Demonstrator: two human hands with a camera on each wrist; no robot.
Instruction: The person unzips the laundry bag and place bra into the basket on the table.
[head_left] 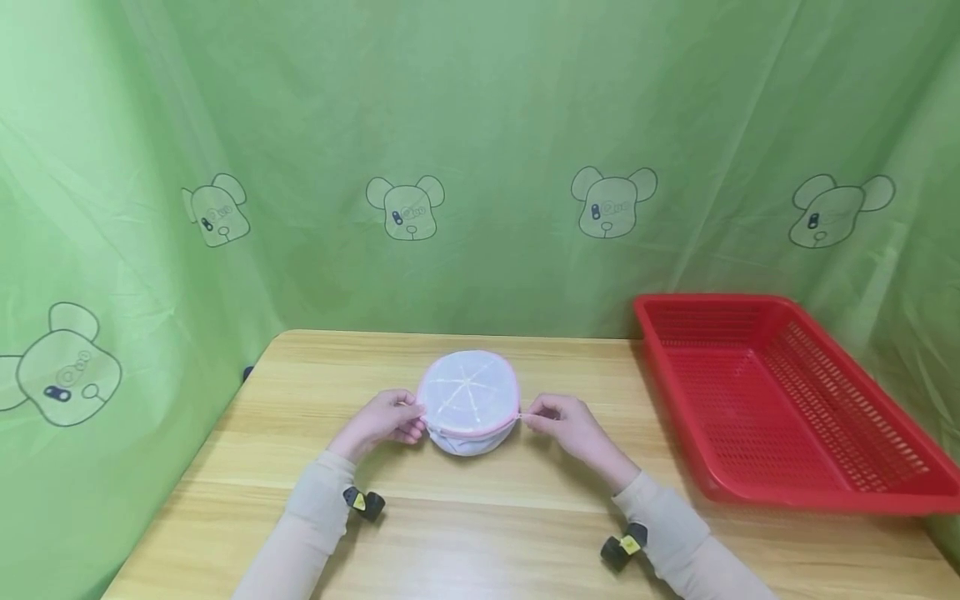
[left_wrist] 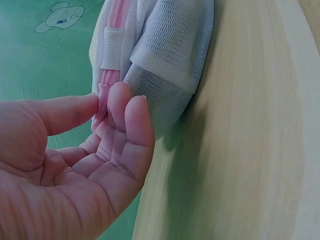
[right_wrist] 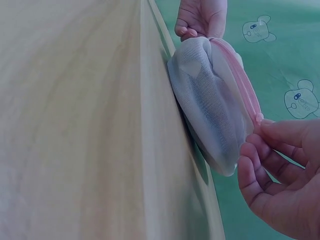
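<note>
A round white mesh laundry bag (head_left: pixel 468 392) with a pink zipper (right_wrist: pixel 239 77) around its upper rim sits on the wooden table. My left hand (head_left: pixel 390 417) pinches the pink zipper end at the bag's left edge between thumb and fingers. At the right edge, my right hand (head_left: pixel 562 423) pinches the zipper's pull end. In the right wrist view the zipper runs along the rim between both hands. The mesh side (left_wrist: pixel 167 45) bulges softly below the zipper, with a white tab (left_wrist: pixel 112 48) across the zipper in the left wrist view.
A red plastic basket (head_left: pixel 750 497) stands on the right side of the wooden table (head_left: pixel 480 533). Green curtains (head_left: pixel 495 100) printed with bear heads hang behind the table and at its sides.
</note>
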